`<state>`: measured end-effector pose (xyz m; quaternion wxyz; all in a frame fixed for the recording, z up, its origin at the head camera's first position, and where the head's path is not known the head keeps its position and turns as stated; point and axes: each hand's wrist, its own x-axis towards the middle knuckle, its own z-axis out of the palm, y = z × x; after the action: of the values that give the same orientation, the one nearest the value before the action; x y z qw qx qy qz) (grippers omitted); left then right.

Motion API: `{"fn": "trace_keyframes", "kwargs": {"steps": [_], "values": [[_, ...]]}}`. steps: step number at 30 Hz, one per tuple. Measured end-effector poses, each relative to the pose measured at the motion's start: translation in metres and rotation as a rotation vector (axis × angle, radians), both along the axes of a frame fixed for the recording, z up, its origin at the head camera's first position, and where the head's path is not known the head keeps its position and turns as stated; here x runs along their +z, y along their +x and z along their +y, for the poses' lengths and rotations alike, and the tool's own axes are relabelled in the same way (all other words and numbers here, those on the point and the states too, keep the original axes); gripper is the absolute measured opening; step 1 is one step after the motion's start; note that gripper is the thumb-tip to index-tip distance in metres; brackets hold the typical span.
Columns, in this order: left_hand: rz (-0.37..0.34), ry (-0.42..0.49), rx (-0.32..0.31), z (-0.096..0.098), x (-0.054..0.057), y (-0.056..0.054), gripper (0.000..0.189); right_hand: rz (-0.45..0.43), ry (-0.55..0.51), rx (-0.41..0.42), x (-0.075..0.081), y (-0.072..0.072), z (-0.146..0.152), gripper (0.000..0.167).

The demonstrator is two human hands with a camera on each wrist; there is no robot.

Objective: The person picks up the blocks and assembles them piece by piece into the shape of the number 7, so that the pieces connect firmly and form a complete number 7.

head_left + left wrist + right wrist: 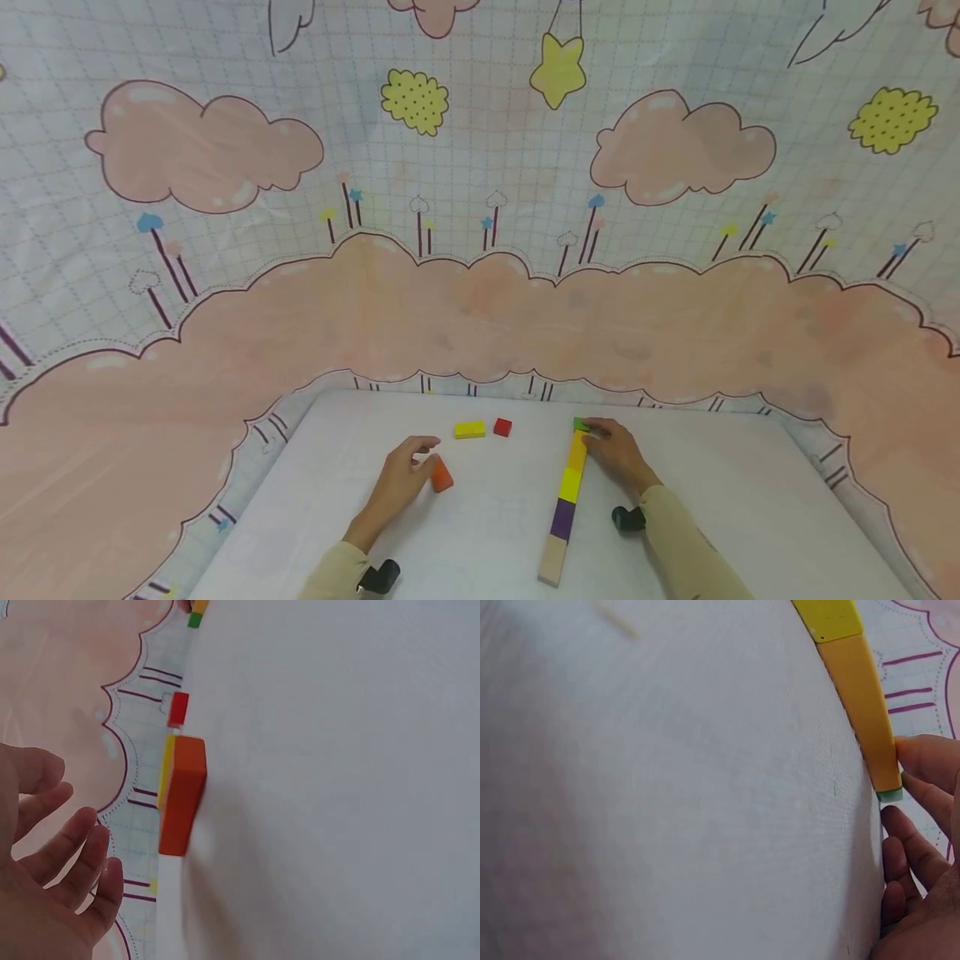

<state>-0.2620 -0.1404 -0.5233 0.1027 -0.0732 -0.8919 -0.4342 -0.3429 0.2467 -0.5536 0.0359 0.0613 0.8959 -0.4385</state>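
A row of blocks runs along the white table: green [580,423], yellow-orange [576,451], yellow [570,484], purple [562,519] and plain wood [552,560]. At its far end my right hand [617,452] touches the row from the right side, its fingertips at the green block and the side of the yellow-orange block [862,712]. No grip round a block shows. My left hand [401,479] is beside an orange block [442,475], its fingers loosely bent and spread. In the left wrist view a gap separates the fingers from the orange block [184,796].
A yellow block [470,430] and a small red block [502,427] lie near the table's far edge, between the hands. Behind the white table [675,442] hangs a patterned cloth [480,317] with clouds and stars. Dark devices [628,519] are worn at both wrists.
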Motion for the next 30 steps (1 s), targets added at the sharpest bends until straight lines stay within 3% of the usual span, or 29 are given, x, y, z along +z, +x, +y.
{"fn": "trace_keyframes", "kwargs": {"steps": [12, 30], "values": [[-0.083, -0.007, -0.038, -0.019, -0.009, -0.003, 0.032, 0.017, 0.001, 0.007, -0.003, -0.003, 0.002, 0.042], [-0.177, -0.061, -0.109, -0.025, -0.020, -0.012, 0.045, 0.020, 0.003, 0.008, -0.003, 0.000, 0.001, 0.041]]}}
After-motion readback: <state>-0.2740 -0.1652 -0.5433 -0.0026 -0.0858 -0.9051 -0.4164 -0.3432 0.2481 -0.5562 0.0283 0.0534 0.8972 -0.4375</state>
